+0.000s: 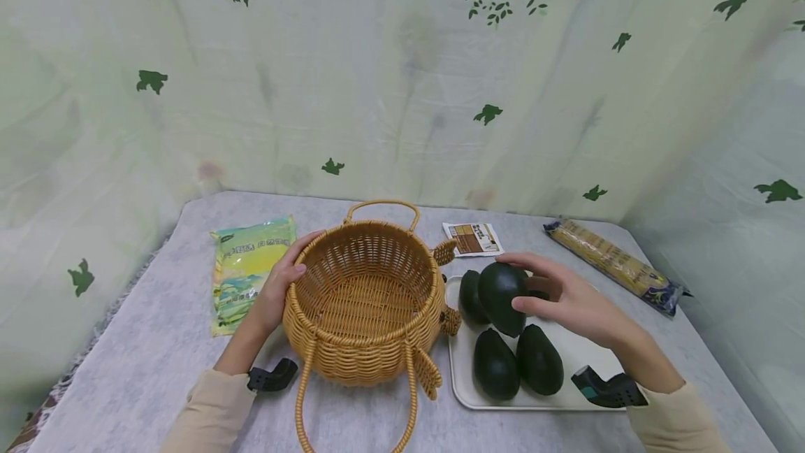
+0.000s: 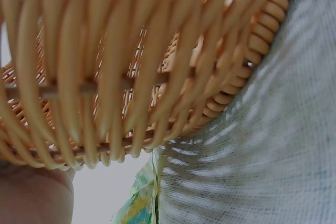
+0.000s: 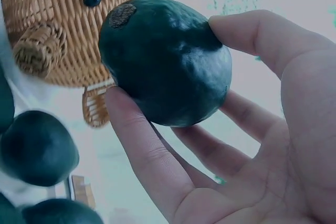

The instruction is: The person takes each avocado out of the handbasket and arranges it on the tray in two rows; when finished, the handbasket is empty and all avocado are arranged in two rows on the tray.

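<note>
In the head view my left hand (image 1: 279, 289) holds the left rim of a round wicker basket (image 1: 365, 362), thumb over the edge. The basket has woven handles and animal-like ears and snout on its right side; its inside is bare. My right hand (image 1: 566, 299) grips a dark green avocado (image 1: 503, 296) between thumb and fingers, above a white tray (image 1: 465, 397). Several more avocados (image 1: 495, 363) lie on that tray. The right wrist view shows the held avocado (image 3: 168, 61) with its stem scar, and the basket (image 3: 68, 35) behind it.
A green and yellow packet (image 1: 248, 271) lies left of the basket. Behind the tray is a small brown and white sachet (image 1: 473, 239). A long yellow package (image 1: 613, 264) lies at the back right. Pale cloth curtain (image 1: 377, 89) surrounds the grey-covered table (image 1: 126, 369).
</note>
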{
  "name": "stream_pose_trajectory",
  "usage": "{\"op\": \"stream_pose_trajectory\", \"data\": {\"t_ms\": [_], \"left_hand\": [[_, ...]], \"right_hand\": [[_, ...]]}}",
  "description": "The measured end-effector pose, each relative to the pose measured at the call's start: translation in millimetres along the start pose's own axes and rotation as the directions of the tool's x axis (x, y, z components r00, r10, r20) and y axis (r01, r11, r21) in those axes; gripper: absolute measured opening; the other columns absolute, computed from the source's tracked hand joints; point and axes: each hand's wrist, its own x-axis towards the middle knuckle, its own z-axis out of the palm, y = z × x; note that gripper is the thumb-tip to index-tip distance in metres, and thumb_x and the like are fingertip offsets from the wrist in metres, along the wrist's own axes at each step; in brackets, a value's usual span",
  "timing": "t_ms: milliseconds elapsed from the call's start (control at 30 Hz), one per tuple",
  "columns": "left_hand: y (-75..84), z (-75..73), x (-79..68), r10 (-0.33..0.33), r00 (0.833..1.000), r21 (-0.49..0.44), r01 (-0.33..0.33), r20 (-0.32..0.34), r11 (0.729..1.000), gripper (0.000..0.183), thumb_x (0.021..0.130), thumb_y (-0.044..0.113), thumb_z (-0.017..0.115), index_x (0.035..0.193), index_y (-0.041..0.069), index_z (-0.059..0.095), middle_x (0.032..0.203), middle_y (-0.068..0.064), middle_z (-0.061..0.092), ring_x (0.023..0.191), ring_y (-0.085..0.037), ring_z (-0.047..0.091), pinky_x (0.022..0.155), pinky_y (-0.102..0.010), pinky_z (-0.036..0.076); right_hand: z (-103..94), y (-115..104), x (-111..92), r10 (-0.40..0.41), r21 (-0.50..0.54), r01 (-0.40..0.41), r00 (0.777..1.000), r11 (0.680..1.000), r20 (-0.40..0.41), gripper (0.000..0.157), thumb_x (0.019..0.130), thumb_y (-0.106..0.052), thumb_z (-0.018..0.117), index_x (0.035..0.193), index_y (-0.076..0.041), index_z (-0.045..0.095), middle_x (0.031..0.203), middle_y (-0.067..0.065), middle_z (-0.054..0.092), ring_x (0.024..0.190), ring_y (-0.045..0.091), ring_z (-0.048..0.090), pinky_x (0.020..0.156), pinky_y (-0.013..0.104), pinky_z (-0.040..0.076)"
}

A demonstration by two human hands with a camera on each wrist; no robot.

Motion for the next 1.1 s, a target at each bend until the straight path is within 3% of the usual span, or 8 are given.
{"op": "stream_pose_trajectory", "data": {"t_ms": [200,667,933,1100], "left_hand": [[-0.2,-0.2,-0.4,0.004,1.000,0.002,-0.004,0.002,1.000,0.060,0.102,0.019,0.031,0.161,0.007,0.031,0.157,-0.020,0.036,0.142,-0.036,0.042,0.104,-0.036,0.049],[-2.2,-1.0,-0.8,0.018,1.000,-0.012,-0.018,0.005,1.000,0.060,0.102,0.018,0.031,0.161,0.006,0.032,0.155,-0.019,0.038,0.140,-0.035,0.044,0.103,-0.036,0.049],[-1.5,-0.6,-0.5,0.011,1.000,-0.009,-0.011,0.002,1.000,0.060,0.102,0.018,0.031,0.161,0.007,0.032,0.155,-0.020,0.037,0.140,-0.035,0.043,0.104,-0.036,0.049],[-0.3,-0.2,-0.4,0.001,1.000,0.000,-0.001,-0.007,1.000,0.060,0.102,0.018,0.031,0.160,0.007,0.032,0.156,-0.018,0.038,0.141,-0.035,0.042,0.104,-0.035,0.048]], "right_hand": [[-7.4,10,-16,0.038,0.019,-0.038,0.999,0.999,-0.030,0.056,0.099,-0.021,0.069,0.152,-0.026,0.049,0.152,0.012,0.049,0.127,0.042,0.059,0.086,0.047,0.055],[-24.0,34,-48,0.133,-0.034,-0.137,0.986,0.990,-0.099,0.056,0.103,-0.023,0.063,0.155,-0.021,0.044,0.158,0.018,0.040,0.128,0.050,0.054,0.085,0.055,0.055],[-30.9,52,-61,0.176,0.009,-0.176,0.979,0.984,-0.101,0.058,0.104,-0.022,0.060,0.158,-0.017,0.040,0.161,0.019,0.035,0.127,0.048,0.054,0.081,0.044,0.058],[-35.1,63,-68,0.215,0.009,-0.215,0.970,0.977,-0.112,0.059,0.104,-0.024,0.060,0.158,-0.015,0.039,0.162,0.022,0.033,0.128,0.051,0.053,0.080,0.049,0.058]]}}
